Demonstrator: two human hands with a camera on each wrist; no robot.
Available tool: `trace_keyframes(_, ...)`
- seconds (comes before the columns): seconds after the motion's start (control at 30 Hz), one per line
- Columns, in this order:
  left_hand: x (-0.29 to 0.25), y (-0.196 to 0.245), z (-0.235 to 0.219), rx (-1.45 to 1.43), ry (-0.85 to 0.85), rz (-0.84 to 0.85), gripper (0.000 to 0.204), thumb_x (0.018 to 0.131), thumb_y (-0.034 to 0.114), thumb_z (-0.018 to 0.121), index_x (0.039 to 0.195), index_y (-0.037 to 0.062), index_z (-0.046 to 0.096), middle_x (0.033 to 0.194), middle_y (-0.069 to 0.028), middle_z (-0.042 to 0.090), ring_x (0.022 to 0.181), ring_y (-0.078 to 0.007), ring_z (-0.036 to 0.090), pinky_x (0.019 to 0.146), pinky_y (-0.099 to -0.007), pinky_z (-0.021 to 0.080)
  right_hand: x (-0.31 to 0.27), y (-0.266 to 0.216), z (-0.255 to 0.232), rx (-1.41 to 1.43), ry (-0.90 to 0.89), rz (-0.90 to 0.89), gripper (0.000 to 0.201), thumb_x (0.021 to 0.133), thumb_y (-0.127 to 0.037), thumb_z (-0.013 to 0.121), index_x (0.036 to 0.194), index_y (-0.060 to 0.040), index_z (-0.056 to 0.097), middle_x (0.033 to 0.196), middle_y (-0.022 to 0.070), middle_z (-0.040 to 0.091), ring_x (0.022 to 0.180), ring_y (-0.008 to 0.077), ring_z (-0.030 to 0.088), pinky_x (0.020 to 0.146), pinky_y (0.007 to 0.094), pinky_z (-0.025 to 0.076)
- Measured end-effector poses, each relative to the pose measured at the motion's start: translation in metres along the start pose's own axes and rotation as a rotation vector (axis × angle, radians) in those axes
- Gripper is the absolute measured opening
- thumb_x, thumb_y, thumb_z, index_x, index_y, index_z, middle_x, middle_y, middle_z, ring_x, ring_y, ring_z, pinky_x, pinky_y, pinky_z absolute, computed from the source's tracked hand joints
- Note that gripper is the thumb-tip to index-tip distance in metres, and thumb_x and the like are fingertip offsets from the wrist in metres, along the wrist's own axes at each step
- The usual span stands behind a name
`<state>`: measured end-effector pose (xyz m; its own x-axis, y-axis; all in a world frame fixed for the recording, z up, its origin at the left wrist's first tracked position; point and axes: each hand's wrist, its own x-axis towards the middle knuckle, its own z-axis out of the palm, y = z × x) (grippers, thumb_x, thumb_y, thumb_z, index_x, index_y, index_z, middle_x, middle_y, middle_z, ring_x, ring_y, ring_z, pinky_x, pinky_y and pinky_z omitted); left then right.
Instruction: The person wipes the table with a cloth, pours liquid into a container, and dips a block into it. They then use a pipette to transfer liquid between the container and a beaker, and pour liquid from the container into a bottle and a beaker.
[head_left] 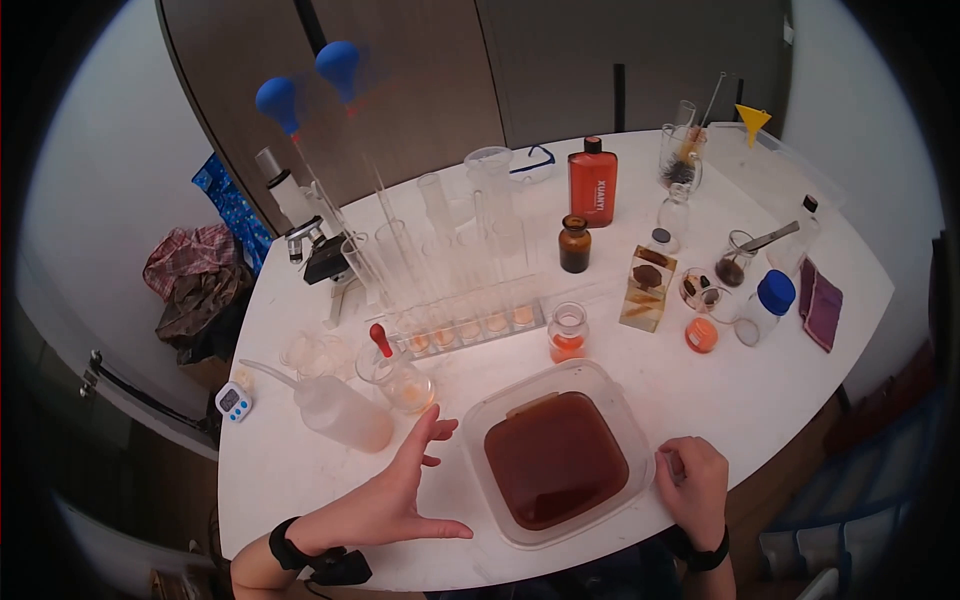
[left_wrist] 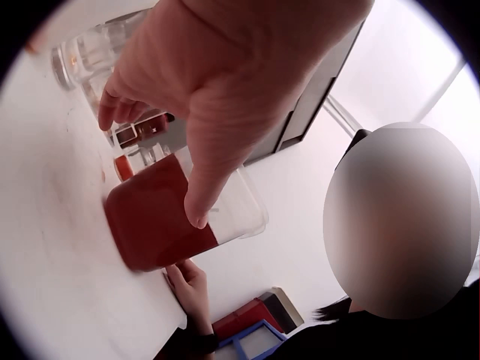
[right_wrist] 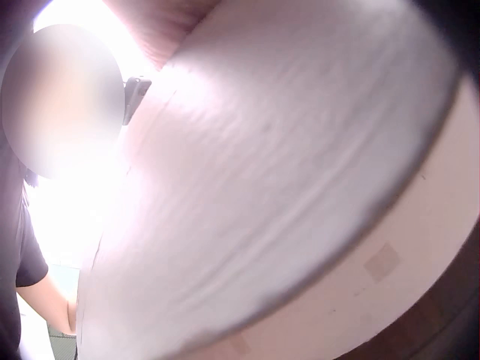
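Observation:
A clear plastic tub [head_left: 478, 440] of dark red-brown liquid [head_left: 556, 462] stands near the table's front edge. My left hand [head_left: 395, 500] is held at the tub's left side, thumb and fingers spread wide with nothing between them. In the left wrist view the thumb of this hand [left_wrist: 217, 97] overlaps the tub's wall. Beside the tub's right edge, my right hand [head_left: 697, 485] rests low with loosely bent fingers and no object showing in it. A squeeze wash bottle [head_left: 345, 415] and a glass flask [head_left: 408, 388] with a red-bulbed dropper [head_left: 380, 340] stand beyond the left hand.
Behind the tub are a small jar [head_left: 568, 325] with orange contents and a rack [head_left: 470, 332] of tall glass tubes. A brown bottle [head_left: 575, 245], red bottle [head_left: 593, 185] and blue-capped bottle [head_left: 770, 300] stand further back. A timer [head_left: 233, 402] lies at the left edge.

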<state>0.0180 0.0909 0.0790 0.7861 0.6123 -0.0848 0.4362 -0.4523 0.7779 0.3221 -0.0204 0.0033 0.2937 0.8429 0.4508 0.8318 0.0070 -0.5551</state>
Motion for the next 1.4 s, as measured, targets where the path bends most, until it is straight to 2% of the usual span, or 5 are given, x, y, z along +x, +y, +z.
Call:
trace_keyframes(0.2, 0.029, -0.022, 0.035, -0.186, 0.029, 0.036, 0.124, 0.066, 0.032, 0.081, 0.138, 0.0026, -0.015, 0.140, -0.0217, 0.021, 0.130, -0.0301, 0.026, 0.104, -0.0411, 0.029, 0.000, 0.002, -0.001, 0.046, 0.033, 0.019, 0.009, 0.071, -0.007, 0.066, 0.073, -0.0033, 0.058, 0.055, 0.0075, 0.049, 0.049, 0.0228, 0.050, 0.045, 0.0337, 0.038)
trace_keyframes(0.57, 0.051, -0.010, 0.058, -0.182, 0.040, 0.320, 0.101, 0.068, 0.024, 0.079, 0.138, 0.0032, 0.009, 0.140, -0.0161, 0.028, 0.129, -0.0266, 0.030, 0.109, -0.0385, 0.015, 0.001, 0.002, -0.004, 0.015, -0.001, 0.039, 0.008, 0.072, -0.008, 0.065, 0.073, -0.0035, 0.059, 0.054, 0.0073, 0.050, 0.047, 0.0223, 0.051, 0.045, 0.0331, 0.041)
trace_keyframes(1.07, 0.054, -0.020, 0.068, -0.252, 0.186, 0.381, 0.091, 0.061, 0.019, 0.082, 0.132, 0.0022, 0.029, 0.130, -0.0153, 0.040, 0.119, -0.0253, 0.043, 0.099, -0.0372, 0.035, 0.000, -0.002, 0.002, -0.041, 0.040, 0.074, 0.007, 0.073, -0.007, 0.063, 0.072, -0.0040, 0.057, 0.053, 0.0067, 0.048, 0.048, 0.0229, 0.050, 0.045, 0.0336, 0.039)
trace_keyframes(1.27, 0.057, -0.020, 0.062, -0.215, -0.096, 0.256, 0.097, 0.060, 0.022, 0.085, 0.133, 0.0042, 0.024, 0.130, -0.0129, 0.039, 0.122, -0.0247, 0.039, 0.101, -0.0371, 0.031, -0.002, -0.002, 0.000, -0.070, 0.015, 0.089, 0.007, 0.075, -0.009, 0.062, 0.075, -0.0053, 0.057, 0.055, 0.0067, 0.050, 0.052, 0.0242, 0.053, 0.048, 0.0350, 0.041)
trace_keyframes(1.4, 0.057, -0.013, 0.060, -0.277, -0.078, 0.248, 0.087, 0.061, 0.021, 0.085, 0.130, 0.0045, 0.034, 0.129, -0.0115, 0.042, 0.120, -0.0251, 0.041, 0.100, -0.0361, 0.033, -0.001, -0.002, -0.001, -0.069, 0.007, 0.066, 0.007, 0.075, -0.010, 0.062, 0.075, -0.0050, 0.057, 0.056, 0.0072, 0.051, 0.053, 0.0242, 0.054, 0.048, 0.0344, 0.042)
